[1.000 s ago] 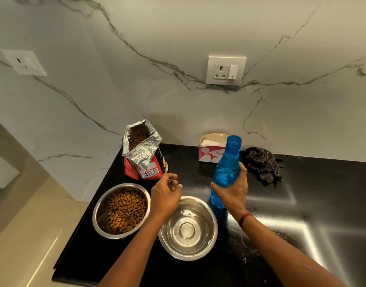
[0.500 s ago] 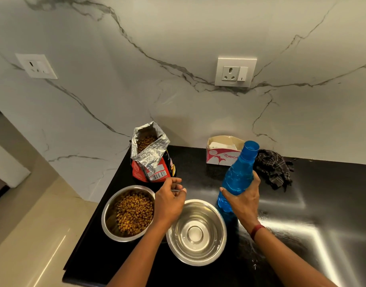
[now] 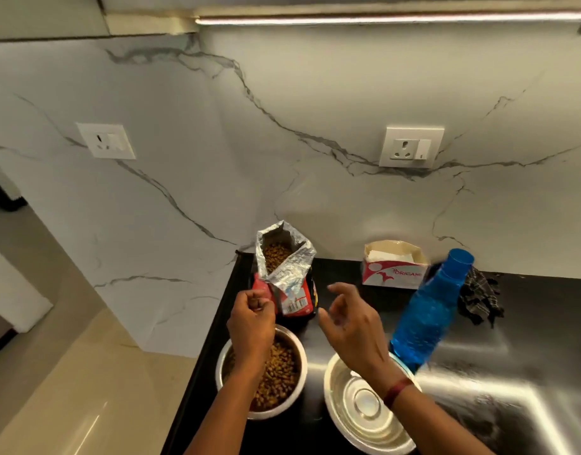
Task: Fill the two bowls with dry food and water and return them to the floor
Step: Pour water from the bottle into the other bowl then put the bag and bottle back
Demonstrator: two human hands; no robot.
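Two steel bowls stand on the black counter [image 3: 529, 323]. The left bowl [image 3: 303, 351] is full of brown kibble. The right bowl [image 3: 355, 421] is shiny inside; I cannot tell whether it holds water. My left hand [image 3: 249, 320] hovers over the kibble bowl with its fingers curled closed, right next to the open foil kibble bag [image 3: 287, 270]. My right hand [image 3: 351, 326] is above the right bowl, fingers spread and holding nothing. The blue water bottle [image 3: 427, 310] stands alone to its right, and I cannot tell whether its cap is on.
A small cardboard tissue box [image 3: 394, 272] sits against the marble wall. A dark checked cloth [image 3: 479, 300] lies behind the bottle. The counter's left edge [image 3: 213, 323] drops to a beige floor [image 3: 52, 389]. Two wall sockets [image 3: 412, 147] are above.
My right hand let go of the blue bottle and moved left toward the bag. My left hand moved up from between the bowls toward the bag. My view tilted upward.
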